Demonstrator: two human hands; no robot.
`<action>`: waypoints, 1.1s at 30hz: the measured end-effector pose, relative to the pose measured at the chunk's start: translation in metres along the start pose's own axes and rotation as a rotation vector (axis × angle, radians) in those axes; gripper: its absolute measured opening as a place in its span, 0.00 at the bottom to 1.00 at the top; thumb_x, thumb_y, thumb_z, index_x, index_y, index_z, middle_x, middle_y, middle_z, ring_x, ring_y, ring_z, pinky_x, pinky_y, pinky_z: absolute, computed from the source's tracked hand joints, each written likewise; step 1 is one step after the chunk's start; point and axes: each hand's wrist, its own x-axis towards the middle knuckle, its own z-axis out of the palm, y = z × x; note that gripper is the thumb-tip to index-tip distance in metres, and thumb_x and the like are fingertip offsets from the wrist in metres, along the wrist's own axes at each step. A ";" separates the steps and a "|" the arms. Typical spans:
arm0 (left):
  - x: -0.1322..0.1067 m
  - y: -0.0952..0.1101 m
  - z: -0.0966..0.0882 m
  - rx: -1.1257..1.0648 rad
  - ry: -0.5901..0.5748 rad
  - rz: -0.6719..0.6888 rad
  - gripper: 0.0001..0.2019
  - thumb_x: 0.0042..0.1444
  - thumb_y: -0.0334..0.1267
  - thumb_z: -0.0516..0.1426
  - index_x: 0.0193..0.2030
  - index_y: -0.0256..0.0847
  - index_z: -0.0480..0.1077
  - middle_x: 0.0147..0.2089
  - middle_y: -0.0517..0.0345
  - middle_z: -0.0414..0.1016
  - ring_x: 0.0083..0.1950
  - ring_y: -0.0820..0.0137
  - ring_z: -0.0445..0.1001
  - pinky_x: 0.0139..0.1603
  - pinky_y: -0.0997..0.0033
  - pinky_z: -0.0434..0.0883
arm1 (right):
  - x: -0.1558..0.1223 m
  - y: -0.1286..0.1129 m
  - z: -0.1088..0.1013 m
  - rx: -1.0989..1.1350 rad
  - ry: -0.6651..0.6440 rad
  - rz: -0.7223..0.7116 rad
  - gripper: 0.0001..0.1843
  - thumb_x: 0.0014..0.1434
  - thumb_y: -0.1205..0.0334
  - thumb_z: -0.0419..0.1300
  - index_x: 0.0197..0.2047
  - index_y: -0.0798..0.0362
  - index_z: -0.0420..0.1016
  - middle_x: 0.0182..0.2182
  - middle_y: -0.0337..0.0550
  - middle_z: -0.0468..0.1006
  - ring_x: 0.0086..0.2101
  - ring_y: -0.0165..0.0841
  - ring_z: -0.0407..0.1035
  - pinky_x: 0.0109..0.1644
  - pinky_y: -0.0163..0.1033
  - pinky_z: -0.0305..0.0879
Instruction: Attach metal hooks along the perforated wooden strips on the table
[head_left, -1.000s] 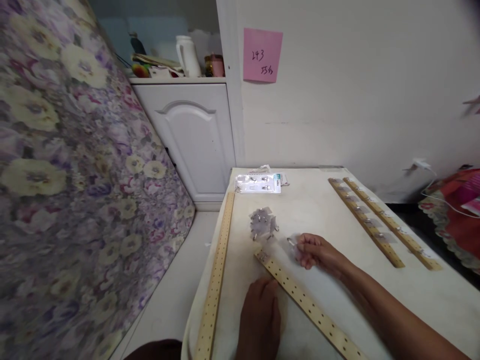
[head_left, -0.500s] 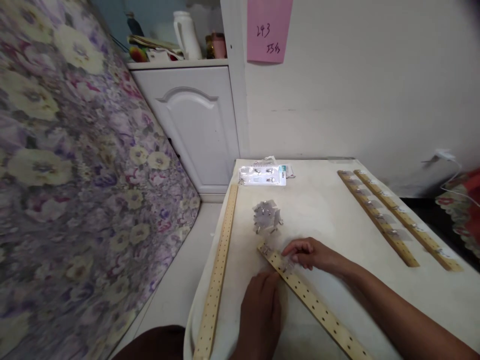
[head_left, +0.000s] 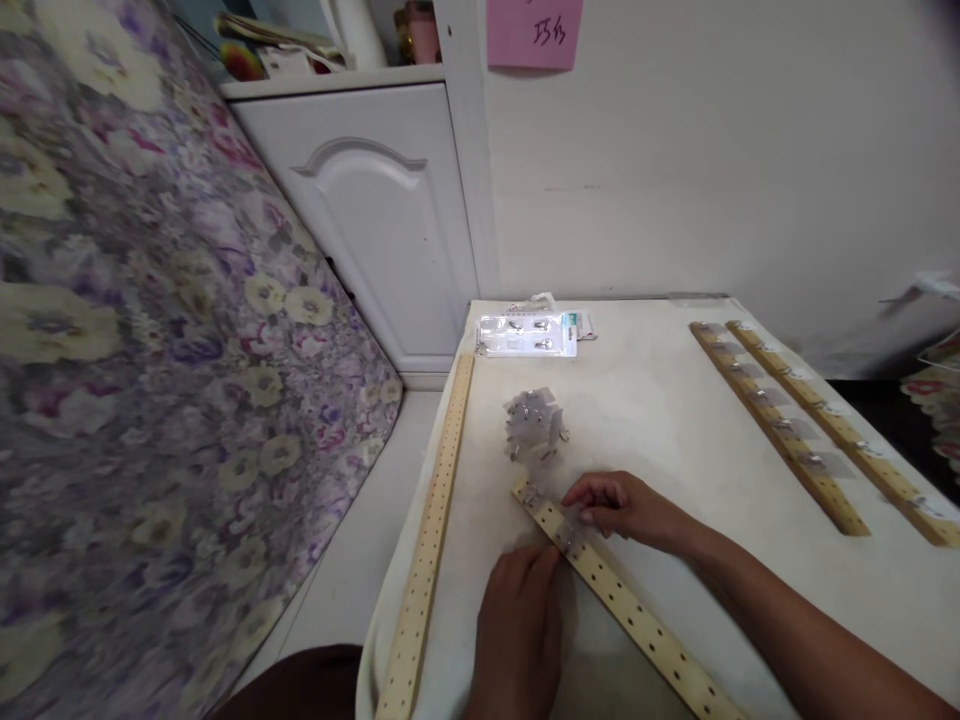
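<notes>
A perforated wooden strip (head_left: 630,612) lies diagonally on the white table (head_left: 652,400) in front of me. My left hand (head_left: 519,630) presses flat against the strip's near side, fingers together. My right hand (head_left: 615,505) pinches a small clear adhesive hook (head_left: 571,537) down onto the strip near its far end. One clear hook (head_left: 529,492) sits at the strip's tip. A loose pile of clear hooks (head_left: 535,426) lies just beyond the strip.
A second perforated strip (head_left: 431,540) runs along the table's left edge. Two strips with hooks on them (head_left: 806,440) lie at the right. A blister pack of hooks (head_left: 529,335) sits at the back. A floral mattress (head_left: 150,330) leans at the left, beside a white cabinet (head_left: 382,220).
My right hand carried a clear hook from beside the pile down onto the diagonal strip. My head tilted down, so the scene shifted up. The left hand stayed on the strip.
</notes>
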 end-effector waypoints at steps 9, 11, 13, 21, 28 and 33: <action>-0.002 -0.002 0.001 0.078 0.023 0.028 0.20 0.56 0.25 0.50 0.56 0.38 0.63 0.48 0.48 0.69 0.48 0.64 0.68 0.46 0.61 0.73 | -0.004 -0.001 0.008 -0.054 0.116 0.007 0.10 0.52 0.67 0.59 0.39 0.52 0.75 0.25 0.35 0.70 0.22 0.23 0.61 0.25 0.29 0.58; -0.001 -0.002 -0.001 0.105 0.020 0.028 0.21 0.56 0.25 0.49 0.57 0.38 0.62 0.49 0.47 0.70 0.48 0.63 0.68 0.46 0.60 0.73 | -0.005 -0.002 0.009 -0.063 0.128 0.014 0.10 0.52 0.67 0.58 0.39 0.52 0.75 0.25 0.35 0.70 0.22 0.23 0.61 0.24 0.29 0.57; 0.001 -0.002 -0.002 0.128 0.004 0.032 0.22 0.56 0.25 0.49 0.58 0.37 0.62 0.49 0.47 0.70 0.48 0.63 0.68 0.45 0.59 0.74 | -0.006 -0.002 0.010 -0.063 0.130 0.020 0.10 0.52 0.67 0.58 0.39 0.52 0.75 0.24 0.34 0.70 0.21 0.22 0.61 0.23 0.28 0.57; 0.004 0.002 -0.003 0.153 -0.042 0.002 0.22 0.56 0.25 0.47 0.58 0.37 0.63 0.47 0.47 0.71 0.46 0.62 0.69 0.43 0.57 0.74 | -0.007 -0.002 0.010 -0.048 0.112 0.032 0.09 0.52 0.66 0.58 0.39 0.51 0.74 0.23 0.34 0.69 0.20 0.23 0.61 0.21 0.28 0.57; 0.005 0.001 -0.001 0.144 -0.026 -0.006 0.23 0.55 0.24 0.47 0.57 0.38 0.63 0.46 0.47 0.71 0.46 0.63 0.68 0.43 0.57 0.73 | -0.006 -0.002 0.011 -0.059 0.119 0.043 0.08 0.52 0.63 0.60 0.38 0.51 0.74 0.23 0.34 0.68 0.21 0.24 0.60 0.21 0.29 0.57; 0.005 0.002 -0.002 0.150 -0.053 -0.031 0.23 0.55 0.24 0.47 0.58 0.38 0.63 0.47 0.47 0.70 0.47 0.62 0.68 0.44 0.57 0.73 | -0.007 -0.004 0.012 -0.050 0.120 0.038 0.08 0.52 0.64 0.59 0.38 0.51 0.74 0.23 0.34 0.69 0.21 0.23 0.61 0.22 0.30 0.57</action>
